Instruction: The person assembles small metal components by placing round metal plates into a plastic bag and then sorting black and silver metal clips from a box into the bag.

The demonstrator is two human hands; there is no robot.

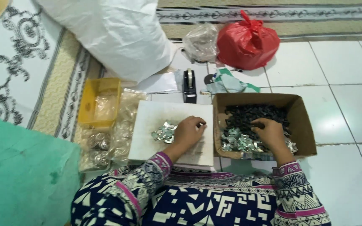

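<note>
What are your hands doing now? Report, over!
Left hand pinching a small dark piece over the white board, beside silver pieces. Right hand digging in the cardboard box of dark parts. Nothing blocking.

Left hand (pixel 188 133) rests on white board (pixel 156 138); right hand (pixel 270 133) digs in cardboard box (pixel 304 121).
</note>
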